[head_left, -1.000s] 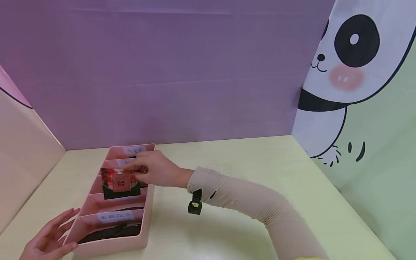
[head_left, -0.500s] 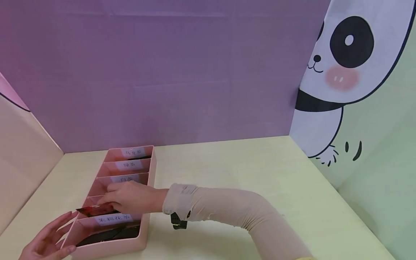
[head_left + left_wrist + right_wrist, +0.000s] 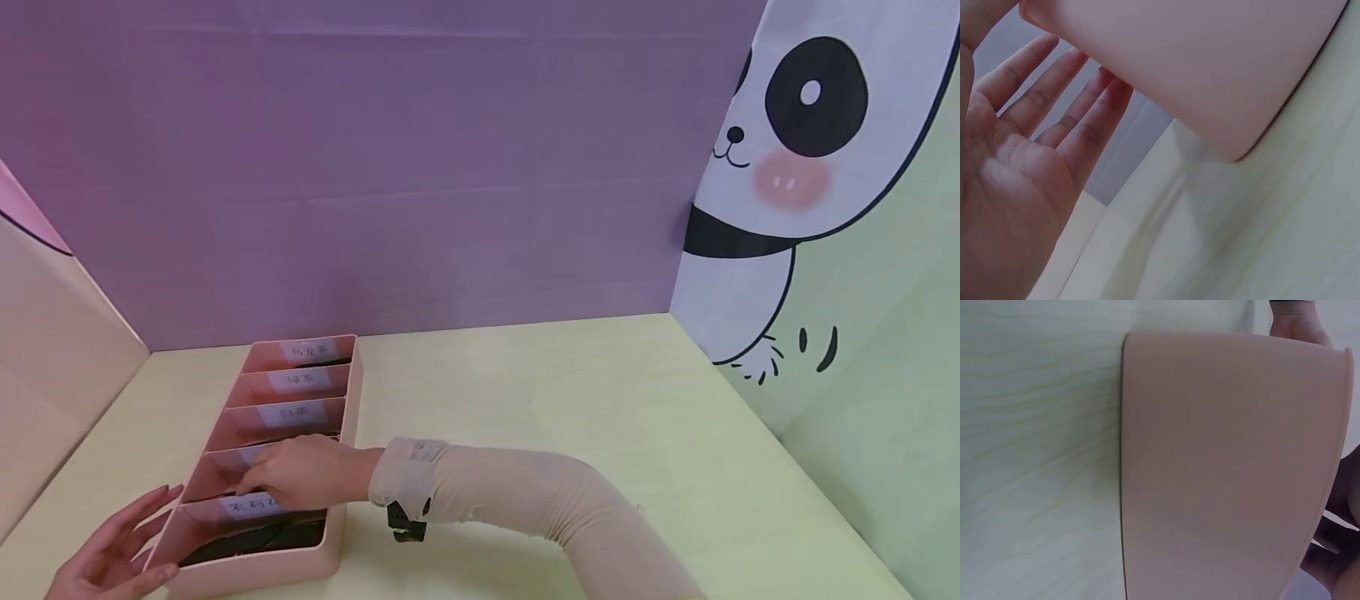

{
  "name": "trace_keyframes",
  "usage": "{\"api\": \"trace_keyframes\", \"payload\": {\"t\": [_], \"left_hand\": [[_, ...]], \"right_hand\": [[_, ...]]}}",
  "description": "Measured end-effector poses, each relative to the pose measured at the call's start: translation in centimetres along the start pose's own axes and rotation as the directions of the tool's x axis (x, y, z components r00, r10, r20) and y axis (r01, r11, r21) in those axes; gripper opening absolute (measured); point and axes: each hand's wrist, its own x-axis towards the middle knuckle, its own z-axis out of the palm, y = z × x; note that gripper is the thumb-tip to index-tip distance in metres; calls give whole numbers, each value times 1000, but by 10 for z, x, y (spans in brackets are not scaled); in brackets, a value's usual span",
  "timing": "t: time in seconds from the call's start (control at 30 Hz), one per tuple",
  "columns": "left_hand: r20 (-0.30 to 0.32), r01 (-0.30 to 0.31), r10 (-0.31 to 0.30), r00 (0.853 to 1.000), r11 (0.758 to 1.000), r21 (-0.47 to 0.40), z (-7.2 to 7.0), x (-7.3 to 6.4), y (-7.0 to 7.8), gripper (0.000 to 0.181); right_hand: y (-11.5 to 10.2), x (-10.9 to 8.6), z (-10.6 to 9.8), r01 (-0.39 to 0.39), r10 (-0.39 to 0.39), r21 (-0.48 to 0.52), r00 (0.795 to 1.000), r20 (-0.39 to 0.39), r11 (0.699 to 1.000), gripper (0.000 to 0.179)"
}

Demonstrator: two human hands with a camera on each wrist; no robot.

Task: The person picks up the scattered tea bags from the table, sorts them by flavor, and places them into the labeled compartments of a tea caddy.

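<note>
A pink divided box [image 3: 255, 575] stands on the table, its compartments marked with handwritten paper labels. My right hand [image 3: 309, 473] reaches into the second compartment from the front, fingers bent down at the top edge of a tea sachet [image 3: 231, 495]; most of the sachet is hidden by the hand and the divider. In the right wrist view the fingers [image 3: 1329, 553] curl over the box's far rim. My left hand [image 3: 112, 546] rests at the box's front left corner. Seen from the left wrist, its fingers [image 3: 1088, 128] are nearly straight, with tips against the wall.
Dark sachets [image 3: 277, 537] lie in the front compartment, and dark edges show in the third and the rearmost ones. A purple backdrop [image 3: 450, 167] rises behind the pale table [image 3: 562, 400]. A panda-printed panel [image 3: 795, 183] stands on the right.
My right hand has moved from the middle of the box towards its front and down into the second compartment, taking the red and black sachet with it. The left hand has stayed put.
</note>
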Motion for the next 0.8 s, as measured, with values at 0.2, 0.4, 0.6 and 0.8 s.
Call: {"api": "trace_keyframes", "payload": {"t": [0.2,0.4,0.6,0.8], "left_hand": [[-46,57,-56,997,998,19,3,1,3,80],[-83,98,-95,992,995,35,3,0,5,78],[-37,69,-69,997,998,14,3,-1,6,78],[20,53,-54,998,998,20,2,3,8,78]], "right_hand": [[2,1,-3,64,-58,-102,997,57,993,40],[1,0,-9,103,-79,-180,987,138,978,44],[0,-11,-12,143,-109,-296,986,130,944,49],[7,-49,-9,164,-162,-317,986,32,934,52]]}}
